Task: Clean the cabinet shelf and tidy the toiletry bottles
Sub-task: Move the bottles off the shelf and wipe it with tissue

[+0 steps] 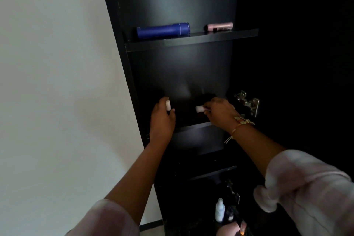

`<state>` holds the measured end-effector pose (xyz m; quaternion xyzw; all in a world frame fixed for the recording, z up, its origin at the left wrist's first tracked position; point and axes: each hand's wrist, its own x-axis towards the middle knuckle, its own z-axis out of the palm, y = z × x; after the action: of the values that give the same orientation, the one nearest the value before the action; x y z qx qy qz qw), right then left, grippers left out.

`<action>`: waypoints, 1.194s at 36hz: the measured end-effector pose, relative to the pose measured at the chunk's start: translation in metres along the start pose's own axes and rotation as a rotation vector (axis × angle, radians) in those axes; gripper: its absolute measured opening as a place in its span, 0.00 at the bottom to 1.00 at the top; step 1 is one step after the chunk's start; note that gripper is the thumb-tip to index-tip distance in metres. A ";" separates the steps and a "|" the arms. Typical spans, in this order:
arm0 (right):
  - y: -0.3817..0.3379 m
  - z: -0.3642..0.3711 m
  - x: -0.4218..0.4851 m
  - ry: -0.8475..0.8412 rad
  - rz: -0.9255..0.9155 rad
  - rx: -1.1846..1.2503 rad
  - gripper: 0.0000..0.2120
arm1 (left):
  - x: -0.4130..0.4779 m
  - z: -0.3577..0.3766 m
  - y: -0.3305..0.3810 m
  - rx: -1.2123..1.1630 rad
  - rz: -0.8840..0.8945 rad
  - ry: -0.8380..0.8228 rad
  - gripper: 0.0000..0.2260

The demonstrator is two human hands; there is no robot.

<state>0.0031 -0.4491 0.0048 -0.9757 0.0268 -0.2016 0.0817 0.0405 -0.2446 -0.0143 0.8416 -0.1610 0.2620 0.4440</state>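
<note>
Both my hands reach into the middle shelf of a tall black cabinet. My left hand grips a small item with a white cap at the shelf's left side. My right hand holds another small item with a white end near the shelf's middle. The bodies of both items are dark and hard to make out. On the upper shelf a blue bottle lies on its side at the left, and a pink bottle lies at the right.
A metal door hinge sticks out at the right of the middle shelf. Low down in the cabinet stand a white bottle and a small dark bottle. A white wall borders the cabinet's left side.
</note>
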 end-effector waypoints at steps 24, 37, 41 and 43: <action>-0.028 -0.027 -0.038 0.354 -0.095 -0.051 0.08 | -0.032 -0.020 0.020 -0.288 0.085 0.097 0.07; -0.017 0.029 -0.149 0.394 0.393 0.575 0.14 | -0.146 0.021 0.008 -0.437 -0.127 -0.174 0.06; -0.006 0.064 -0.192 0.275 0.493 0.640 0.11 | -0.187 0.044 -0.009 -0.393 -0.251 -0.320 0.07; 0.001 0.087 -0.212 0.187 0.573 0.658 0.11 | -0.206 0.054 -0.019 -0.337 -0.294 -0.382 0.07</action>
<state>-0.1569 -0.4191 -0.1562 -0.8286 0.2379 -0.2559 0.4375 -0.1008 -0.2712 -0.1725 0.8044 -0.1594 0.0014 0.5722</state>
